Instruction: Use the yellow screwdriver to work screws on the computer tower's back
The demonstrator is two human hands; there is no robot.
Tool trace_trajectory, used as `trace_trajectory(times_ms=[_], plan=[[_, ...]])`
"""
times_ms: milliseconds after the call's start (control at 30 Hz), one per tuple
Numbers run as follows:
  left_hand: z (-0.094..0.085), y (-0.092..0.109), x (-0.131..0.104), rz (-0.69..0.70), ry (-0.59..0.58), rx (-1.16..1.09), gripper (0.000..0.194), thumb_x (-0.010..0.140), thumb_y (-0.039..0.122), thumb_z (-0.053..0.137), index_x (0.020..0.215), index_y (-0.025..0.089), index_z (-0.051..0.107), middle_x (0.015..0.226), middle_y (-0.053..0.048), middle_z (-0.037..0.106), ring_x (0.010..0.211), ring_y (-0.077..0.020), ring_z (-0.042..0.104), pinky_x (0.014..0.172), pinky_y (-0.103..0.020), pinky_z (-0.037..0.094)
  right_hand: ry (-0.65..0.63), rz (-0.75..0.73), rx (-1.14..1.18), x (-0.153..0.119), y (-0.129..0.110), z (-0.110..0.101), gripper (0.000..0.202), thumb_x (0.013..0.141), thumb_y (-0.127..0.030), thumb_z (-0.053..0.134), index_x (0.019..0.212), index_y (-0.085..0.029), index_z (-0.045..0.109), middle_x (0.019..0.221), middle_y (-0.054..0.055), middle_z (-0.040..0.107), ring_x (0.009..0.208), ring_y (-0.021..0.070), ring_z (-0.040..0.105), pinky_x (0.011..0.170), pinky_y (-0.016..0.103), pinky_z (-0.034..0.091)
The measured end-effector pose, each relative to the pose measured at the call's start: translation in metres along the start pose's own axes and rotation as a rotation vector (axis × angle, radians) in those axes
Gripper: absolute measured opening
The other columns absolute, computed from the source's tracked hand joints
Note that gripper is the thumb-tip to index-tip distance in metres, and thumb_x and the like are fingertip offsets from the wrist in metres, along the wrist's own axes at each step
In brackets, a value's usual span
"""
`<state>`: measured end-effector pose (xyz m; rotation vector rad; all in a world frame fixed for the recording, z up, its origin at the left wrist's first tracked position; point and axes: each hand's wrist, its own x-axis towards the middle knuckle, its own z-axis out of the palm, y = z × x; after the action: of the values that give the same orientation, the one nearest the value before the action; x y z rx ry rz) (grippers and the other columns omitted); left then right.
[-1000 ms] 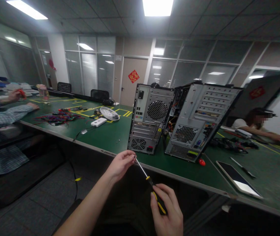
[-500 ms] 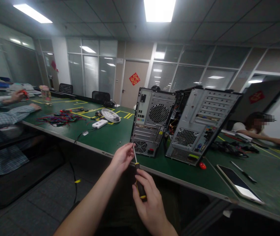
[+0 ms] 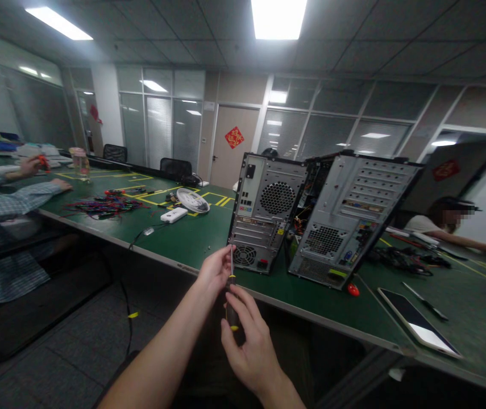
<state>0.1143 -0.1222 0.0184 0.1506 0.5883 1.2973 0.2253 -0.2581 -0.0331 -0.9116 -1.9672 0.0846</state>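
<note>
A screwdriver (image 3: 233, 309) with a dark handle and yellow bands points up and away from me, its handle gripped in my right hand (image 3: 251, 343). The shaft reaches up to the fingertips of my left hand (image 3: 217, 268), which are pinched together at the tip; whatever they hold is too small to tell. Just beyond stands a computer case (image 3: 264, 221), its rear side turned to me, with a fan grille near my left fingers. Beside it on the right, a second computer case (image 3: 340, 227) stands slightly askew. Small screws (image 3: 208, 249) lie on the green tabletop (image 3: 178, 241).
On the left lie a white power bank-like block (image 3: 173, 215), a white round basket (image 3: 193, 201) and tangled wires (image 3: 104, 205). A phone (image 3: 417, 321), a knife-like tool (image 3: 425, 301) and black cables (image 3: 405, 261) are on the right. Two people sit at either side.
The screwdriver and my right hand have shifted slightly left, and the shaft is more upright. My left hand stays pinched at the tip. The right-hand person's arm has reached further out.
</note>
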Motion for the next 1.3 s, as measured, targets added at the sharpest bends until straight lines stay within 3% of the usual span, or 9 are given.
trace_trajectory(times_ms=[167, 333, 667, 933, 1133, 1300], plan=[[-0.004, 0.002, 0.008, -0.023, -0.017, 0.006, 0.006, 0.085, 0.009, 0.071, 0.079, 0.008, 0.069, 0.056, 0.002, 0.057, 0.039, -0.001, 0.047, 0.036, -0.01, 0.036, -0.004, 0.002, -0.002, 0.001, 0.002, 0.0, 0.051, 0.091, -0.015, 0.056, 0.142, -0.019, 0.053, 0.148, 0.013, 0.05, 0.137, 0.0263, 0.049, 0.113, 0.044, 0.046], [-0.005, 0.002, 0.013, -0.046, -0.032, 0.025, 0.009, 0.08, 0.014, 0.078, 0.081, 0.01, 0.069, 0.056, 0.002, 0.057, 0.038, -0.0018, 0.046, 0.036, -0.011, 0.038, -0.002, 0.01, 0.017, 0.003, 0.001, 0.0, 0.051, 0.091, -0.015, 0.056, 0.142, -0.02, 0.054, 0.148, 0.013, 0.05, 0.137, 0.0269, 0.05, 0.113, 0.044, 0.046], [0.001, 0.002, 0.005, 0.001, 0.011, -0.009, 0.011, 0.089, 0.008, 0.065, 0.078, 0.008, 0.068, 0.062, 0.0, 0.064, 0.038, -0.0008, 0.049, 0.037, -0.01, 0.04, -0.002, 0.006, 0.014, 0.006, -0.002, 0.0, 0.052, 0.091, -0.015, 0.056, 0.143, -0.02, 0.053, 0.148, 0.013, 0.051, 0.136, 0.0272, 0.051, 0.112, 0.044, 0.047], [-0.002, 0.001, 0.009, -0.002, -0.019, 0.042, 0.01, 0.079, 0.012, 0.078, 0.078, 0.01, 0.069, 0.06, 0.0, 0.065, 0.039, -0.0024, 0.051, 0.038, -0.011, 0.041, 0.004, 0.028, 0.054, 0.01, -0.005, -0.002, 0.052, 0.094, -0.017, 0.056, 0.145, -0.023, 0.051, 0.149, 0.013, 0.05, 0.136, 0.0271, 0.051, 0.111, 0.045, 0.048], [-0.003, 0.002, 0.006, 0.011, -0.047, 0.082, 0.011, 0.08, 0.016, 0.078, 0.08, 0.011, 0.069, 0.062, -0.001, 0.066, 0.041, -0.0047, 0.055, 0.041, -0.014, 0.045, 0.024, 0.044, 0.096, 0.009, -0.007, -0.001, 0.041, 0.094, -0.02, 0.06, 0.135, -0.025, 0.061, 0.149, 0.011, 0.05, 0.136, 0.0272, 0.052, 0.111, 0.045, 0.049], [-0.001, 0.003, 0.001, 0.033, -0.054, 0.105, 0.006, 0.08, 0.01, 0.075, 0.082, 0.011, 0.069, 0.066, -0.003, 0.069, 0.045, -0.0066, 0.059, 0.043, -0.015, 0.046, 0.046, 0.065, 0.105, 0.008, -0.008, 0.004, 0.048, 0.09, -0.023, 0.069, 0.137, -0.026, 0.061, 0.147, 0.011, 0.053, 0.134, 0.0281, 0.054, 0.111, 0.045, 0.048]])
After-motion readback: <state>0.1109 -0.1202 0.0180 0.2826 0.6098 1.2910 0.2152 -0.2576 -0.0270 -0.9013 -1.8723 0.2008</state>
